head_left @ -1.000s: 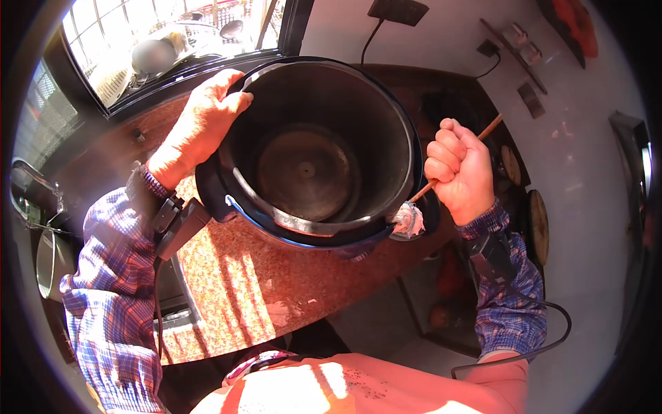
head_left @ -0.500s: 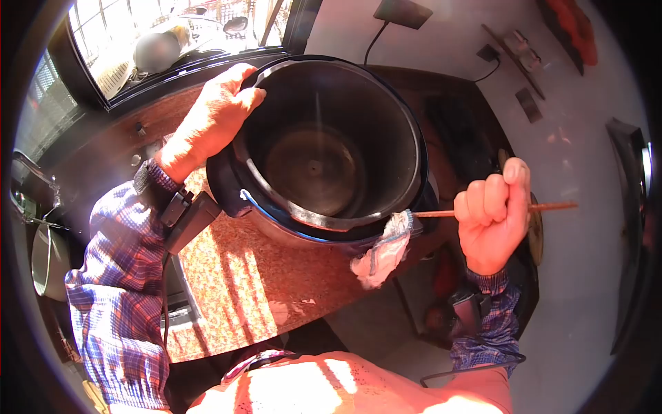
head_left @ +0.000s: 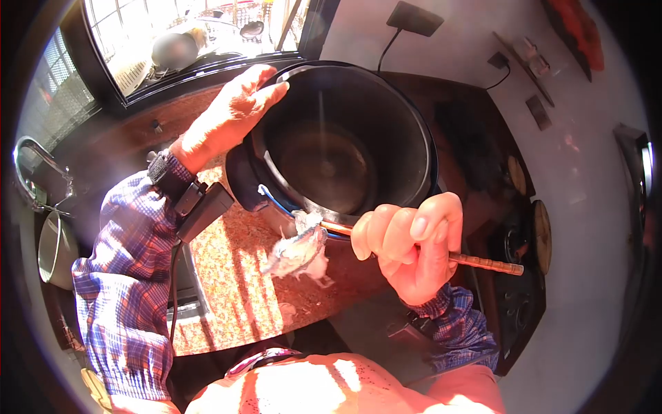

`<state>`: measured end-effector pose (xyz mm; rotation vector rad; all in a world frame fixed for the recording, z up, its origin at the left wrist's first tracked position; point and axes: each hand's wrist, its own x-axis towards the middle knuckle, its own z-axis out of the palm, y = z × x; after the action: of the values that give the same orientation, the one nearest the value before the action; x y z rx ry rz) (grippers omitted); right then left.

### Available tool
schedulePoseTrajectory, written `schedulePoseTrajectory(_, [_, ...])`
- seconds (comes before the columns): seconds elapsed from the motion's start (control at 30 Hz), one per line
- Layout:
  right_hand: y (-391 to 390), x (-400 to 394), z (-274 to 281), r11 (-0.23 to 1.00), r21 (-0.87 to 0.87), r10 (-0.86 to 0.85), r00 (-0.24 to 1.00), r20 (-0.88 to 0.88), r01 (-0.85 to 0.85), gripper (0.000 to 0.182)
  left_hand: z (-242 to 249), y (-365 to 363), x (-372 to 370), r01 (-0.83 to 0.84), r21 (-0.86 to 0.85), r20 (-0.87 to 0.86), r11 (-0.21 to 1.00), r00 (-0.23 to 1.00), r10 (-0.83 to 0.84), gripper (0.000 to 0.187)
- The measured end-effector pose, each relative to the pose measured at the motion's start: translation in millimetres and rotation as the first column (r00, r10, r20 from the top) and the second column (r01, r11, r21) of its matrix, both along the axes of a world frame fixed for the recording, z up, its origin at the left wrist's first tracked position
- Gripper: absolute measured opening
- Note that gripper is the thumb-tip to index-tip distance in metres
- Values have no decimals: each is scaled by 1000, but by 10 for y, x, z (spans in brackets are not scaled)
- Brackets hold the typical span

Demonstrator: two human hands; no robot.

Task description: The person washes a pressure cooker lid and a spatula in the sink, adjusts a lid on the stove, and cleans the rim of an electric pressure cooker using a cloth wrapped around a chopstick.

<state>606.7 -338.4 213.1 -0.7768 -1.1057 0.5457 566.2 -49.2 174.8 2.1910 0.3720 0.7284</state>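
Observation:
A black cooker pot [head_left: 345,141] stands tilted on the granite counter [head_left: 234,276], its empty inside facing me. My left hand [head_left: 231,117] grips the pot's far left rim. My right hand [head_left: 407,241] is closed around a thin wooden stick [head_left: 483,262]. A pale rag [head_left: 296,252] is wound on the stick's tip and touches the pot's near rim, hanging down over the counter.
A window [head_left: 186,34] lies behind the pot. A steel sink and tap [head_left: 41,200] are at the left. Wall sockets with cables [head_left: 414,21] sit on the white wall at the back. Dark round objects [head_left: 538,234] lie at the right.
My right hand has swung the stick from the pot's right side round to its near rim, dragging the rag leftward. The left hand stays on the rim.

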Motion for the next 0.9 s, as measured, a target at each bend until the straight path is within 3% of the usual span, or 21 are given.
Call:
schedulePoseTrajectory(0.07, [-49, 26, -60, 999, 24, -33, 998, 54, 32, 22, 164, -40, -176, 21, -174, 238, 984, 971, 22, 37])
schedulePoseTrajectory(0.1, [-77, 10, -40, 999, 30, -28, 998, 48, 27, 22, 366, -142, -429, -156, 106, 274, 982, 954, 122, 28])
schedulePoseTrajectory(0.13, [-98, -14, 5, 999, 25, -37, 997, 63, 36, 22, 518, -454, -741, -203, 103, 307, 974, 938, 163, 19])
schedulePoseTrajectory(0.17, [-112, -26, 41, 999, 23, -46, 996, 78, 44, 22, 543, -659, -1068, -134, 239, 301, 962, 952, 57, 13])
schedulePoseTrajectory(0.2, [-128, -24, 62, 999, 41, -32, 996, 79, 29, 22, 419, -803, -1291, 31, 399, 268, 917, 952, -149, 15])
schedulePoseTrajectory(0.23, [-135, -57, 86, 999, 43, -30, 998, 58, 28, 22, 327, -1075, -1389, 84, 380, 175, 921, 971, -161, 28])
schedulePoseTrajectory(0.27, [-141, -84, 100, 999, 43, -28, 999, 39, 27, 22, 216, -1369, -1435, 33, 210, 65, 977, 997, -48, 43])
schedulePoseTrajectory(0.3, [-140, -93, 91, 999, 48, -25, 999, 36, 23, 22, 24, -1474, -1457, 19, 215, -18, 977, 1000, -15, 49])
schedulePoseTrajectory(0.4, [-181, -108, 83, 996, 83, -18, 999, 42, 14, 22, -203, -1489, -1423, 103, 73, 15, 992, 994, -105, 38])
schedulePoseTrajectory(0.47, [-297, -111, 153, 989, 134, -54, 998, -30, 58, 22, -153, -1520, -1466, 79, -132, 146, 988, 987, -59, 30])
schedulePoseTrajectory(0.5, [-341, -115, 170, 980, 177, -82, 994, -76, 95, 23, -186, -1549, -1548, 49, -335, 162, 941, 987, 6, 28])
schedulePoseTrajectory(0.53, [-379, -100, 190, 967, 226, -97, 990, -99, 117, 23, -171, -1572, -1567, 103, -433, 229, 895, 974, -1, 26])
schedulePoseTrajectory(0.67, [-489, -101, 192, 949, 295, -87, 992, -87, 110, 26, 168, -1457, -1482, 13, 18, 251, 1000, 968, -17, 26])
schedulePoseTrajectory(0.73, [-521, -108, 177, 948, 300, -90, 994, -70, 107, 27, 320, -1474, -1436, -42, 72, 373, 997, 928, 12, 22])
schedulePoseTrajectory(0.77, [-535, -115, 159, 954, 290, -55, 993, -103, 83, 27, 481, -1500, -1435, -68, 94, 326, 993, 945, 34, 21])
schedulePoseTrajectory(0.83, [-582, -149, 132, 963, 268, 19, 985, -173, 28, 27, 547, -1493, -1359, 60, -27, 365, 998, 930, -46, 23])
schedulePoseTrajectory(0.9, [-585, -207, 95, 958, 284, 29, 980, -195, 28, 26, 617, -1501, -1365, 151, -123, 294, 981, 949, -109, 25])
